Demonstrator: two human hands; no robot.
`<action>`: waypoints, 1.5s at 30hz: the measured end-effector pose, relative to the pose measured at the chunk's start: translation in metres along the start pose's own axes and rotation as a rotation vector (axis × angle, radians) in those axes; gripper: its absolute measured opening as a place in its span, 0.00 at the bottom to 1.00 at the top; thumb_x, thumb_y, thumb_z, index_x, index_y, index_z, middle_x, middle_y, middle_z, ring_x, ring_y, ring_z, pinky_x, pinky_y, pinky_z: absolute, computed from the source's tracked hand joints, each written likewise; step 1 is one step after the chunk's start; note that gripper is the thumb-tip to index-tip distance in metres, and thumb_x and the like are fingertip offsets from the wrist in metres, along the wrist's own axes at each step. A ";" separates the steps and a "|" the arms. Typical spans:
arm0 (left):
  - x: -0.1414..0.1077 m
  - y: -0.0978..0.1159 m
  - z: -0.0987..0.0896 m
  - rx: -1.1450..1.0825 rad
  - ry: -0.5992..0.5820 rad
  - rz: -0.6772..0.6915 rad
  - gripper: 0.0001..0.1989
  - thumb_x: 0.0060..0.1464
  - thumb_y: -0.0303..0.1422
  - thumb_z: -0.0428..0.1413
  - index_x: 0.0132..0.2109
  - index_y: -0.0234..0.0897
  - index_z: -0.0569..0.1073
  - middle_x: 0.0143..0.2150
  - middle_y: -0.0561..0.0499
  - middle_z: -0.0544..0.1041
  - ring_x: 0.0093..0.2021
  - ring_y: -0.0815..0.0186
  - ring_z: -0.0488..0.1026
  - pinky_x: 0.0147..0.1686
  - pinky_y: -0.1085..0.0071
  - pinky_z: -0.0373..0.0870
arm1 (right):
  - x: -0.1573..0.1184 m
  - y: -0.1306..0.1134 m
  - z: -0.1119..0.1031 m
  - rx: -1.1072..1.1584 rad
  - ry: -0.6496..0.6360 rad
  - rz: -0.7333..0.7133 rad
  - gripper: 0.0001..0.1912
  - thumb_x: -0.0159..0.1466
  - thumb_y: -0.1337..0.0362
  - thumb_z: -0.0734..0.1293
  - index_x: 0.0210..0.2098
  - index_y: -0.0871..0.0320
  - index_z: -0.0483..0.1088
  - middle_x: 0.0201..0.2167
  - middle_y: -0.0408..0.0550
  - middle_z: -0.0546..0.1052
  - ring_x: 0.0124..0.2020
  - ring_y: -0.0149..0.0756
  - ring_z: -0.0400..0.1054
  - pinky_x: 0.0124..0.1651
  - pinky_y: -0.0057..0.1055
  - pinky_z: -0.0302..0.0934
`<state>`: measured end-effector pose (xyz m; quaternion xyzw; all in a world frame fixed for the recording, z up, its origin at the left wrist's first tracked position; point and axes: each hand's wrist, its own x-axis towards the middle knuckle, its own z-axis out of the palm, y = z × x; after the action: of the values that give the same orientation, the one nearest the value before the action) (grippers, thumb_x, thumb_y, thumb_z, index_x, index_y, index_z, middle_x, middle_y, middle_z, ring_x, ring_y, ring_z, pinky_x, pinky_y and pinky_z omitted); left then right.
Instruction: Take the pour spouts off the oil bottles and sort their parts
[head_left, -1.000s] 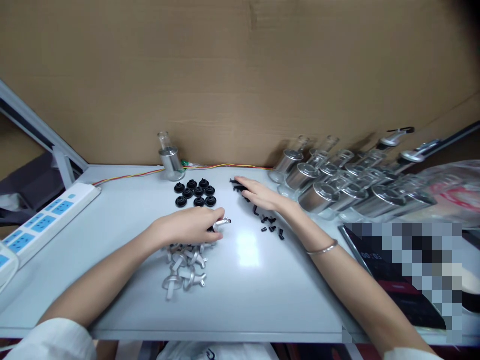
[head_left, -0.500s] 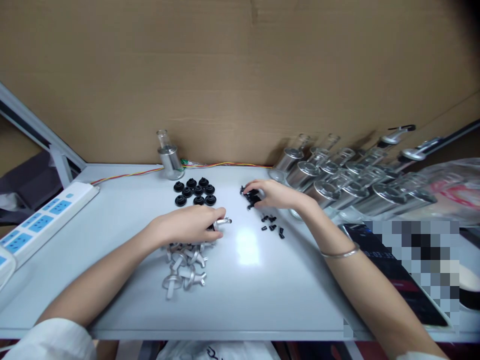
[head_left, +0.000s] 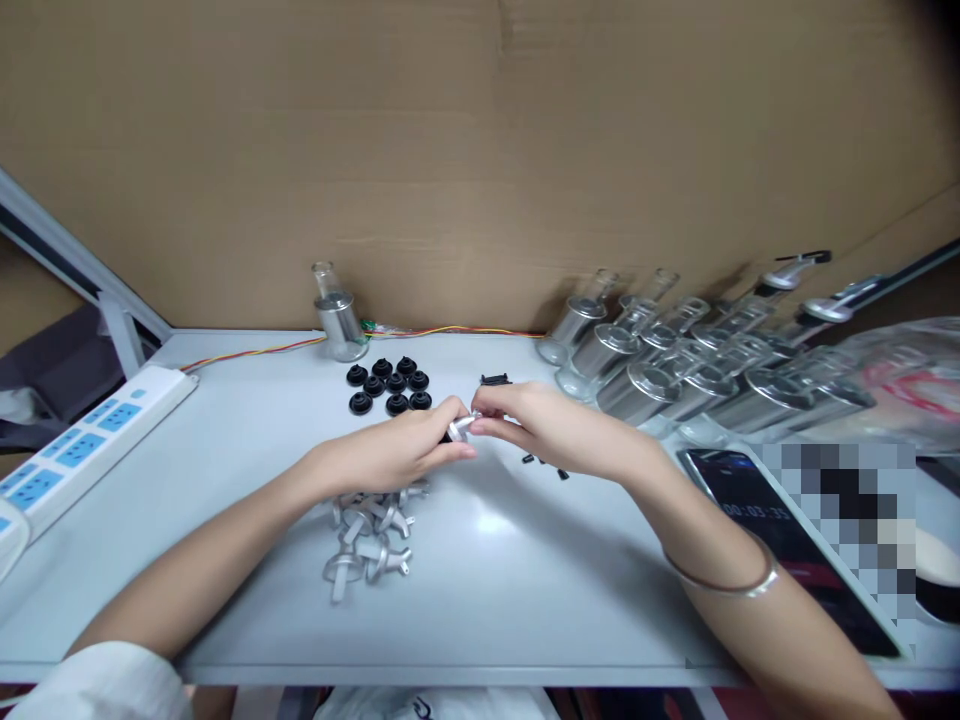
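Near the table's middle, my left hand (head_left: 405, 445) grips a silver metal spout (head_left: 460, 428) with a black base. My right hand (head_left: 532, 420) meets it from the right, fingertips pinched at the spout's tip; whether a small part is between them is hidden. Several black rubber stoppers (head_left: 396, 382) stand behind my left hand. Loose silver spouts (head_left: 360, 520) lie in a pile in front of it. Small black parts (head_left: 495, 380) show behind my right hand, and a few more (head_left: 562, 475) lie partly hidden beneath it.
Glass and metal bottles (head_left: 652, 385) crowd the back right. A single bottle (head_left: 341, 325) stands at the back left, with thin wires (head_left: 450, 328) along the cardboard wall. A power strip (head_left: 90, 440) lies at the left, a phone (head_left: 787, 550) at the right.
My right hand has moved left and towards me, from the black parts to the spout in my left hand. My left hand has shifted slightly right with the spout.
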<state>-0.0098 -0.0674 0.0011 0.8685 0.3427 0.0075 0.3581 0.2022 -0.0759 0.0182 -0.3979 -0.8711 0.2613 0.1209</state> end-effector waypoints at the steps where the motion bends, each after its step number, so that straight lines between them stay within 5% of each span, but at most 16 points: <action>1: 0.000 0.001 -0.001 -0.033 0.016 0.018 0.13 0.64 0.45 0.41 0.44 0.39 0.58 0.27 0.57 0.60 0.26 0.69 0.58 0.27 0.72 0.56 | -0.001 -0.001 0.002 -0.004 0.049 -0.005 0.20 0.68 0.52 0.55 0.28 0.59 0.64 0.21 0.41 0.66 0.20 0.26 0.54 0.26 0.25 0.47; 7: -0.003 0.009 -0.002 -0.059 0.106 0.111 0.13 0.64 0.43 0.43 0.46 0.38 0.59 0.32 0.55 0.65 0.29 0.68 0.62 0.29 0.73 0.59 | -0.009 0.005 0.021 0.088 0.375 -0.053 0.28 0.65 0.41 0.52 0.23 0.58 0.59 0.18 0.40 0.61 0.21 0.27 0.52 0.27 0.26 0.46; 16: 0.010 0.006 0.016 0.767 0.413 0.442 0.13 0.67 0.37 0.40 0.48 0.33 0.64 0.39 0.46 0.73 0.34 0.64 0.70 0.34 0.68 0.59 | -0.030 0.017 0.054 0.789 0.251 0.037 0.28 0.65 0.42 0.55 0.20 0.57 0.53 0.15 0.37 0.57 0.18 0.24 0.49 0.22 0.25 0.47; 21: 0.012 0.003 0.015 0.789 0.533 0.505 0.17 0.67 0.42 0.38 0.47 0.34 0.64 0.38 0.48 0.76 0.33 0.65 0.72 0.37 0.67 0.56 | -0.024 0.010 0.060 1.064 0.328 0.072 0.28 0.62 0.42 0.60 0.19 0.56 0.49 0.16 0.35 0.49 0.16 0.23 0.45 0.18 0.23 0.42; 31: 0.008 0.017 0.019 0.386 0.357 0.357 0.29 0.63 0.51 0.30 0.43 0.33 0.64 0.26 0.50 0.76 0.24 0.66 0.65 0.48 0.57 0.56 | -0.026 0.009 0.077 0.572 0.694 0.061 0.26 0.68 0.47 0.54 0.20 0.57 0.53 0.18 0.39 0.54 0.20 0.26 0.48 0.24 0.28 0.45; 35: 0.002 0.012 0.009 0.001 0.358 0.221 0.27 0.61 0.55 0.32 0.39 0.38 0.62 0.29 0.51 0.71 0.28 0.66 0.64 0.38 0.64 0.61 | -0.032 0.009 0.076 0.459 0.930 -0.071 0.22 0.70 0.55 0.53 0.21 0.57 0.54 0.18 0.40 0.56 0.20 0.27 0.51 0.25 0.29 0.48; 38: -0.004 0.004 -0.006 -0.322 0.354 0.114 0.18 0.64 0.49 0.37 0.38 0.40 0.57 0.28 0.55 0.65 0.27 0.69 0.62 0.31 0.70 0.61 | -0.038 0.012 0.064 0.313 1.072 -0.111 0.17 0.69 0.59 0.55 0.26 0.57 0.63 0.22 0.43 0.65 0.25 0.31 0.61 0.31 0.31 0.56; 42: -0.008 0.008 -0.018 -0.137 0.180 0.015 0.13 0.63 0.45 0.43 0.42 0.40 0.60 0.30 0.55 0.66 0.30 0.67 0.64 0.32 0.71 0.60 | -0.040 0.026 0.048 0.127 0.943 0.030 0.08 0.66 0.62 0.61 0.36 0.55 0.71 0.32 0.48 0.70 0.34 0.34 0.65 0.37 0.32 0.61; 45: -0.008 0.011 -0.015 0.081 0.072 -0.054 0.15 0.62 0.47 0.43 0.45 0.40 0.62 0.29 0.54 0.67 0.29 0.64 0.66 0.31 0.70 0.59 | -0.040 0.040 0.043 0.019 0.747 0.071 0.08 0.66 0.63 0.60 0.36 0.56 0.70 0.29 0.47 0.69 0.31 0.34 0.64 0.36 0.32 0.60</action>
<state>-0.0127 -0.0686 0.0211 0.8719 0.3785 0.0153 0.3102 0.2356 -0.1000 -0.0400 -0.4946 -0.7501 0.1105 0.4249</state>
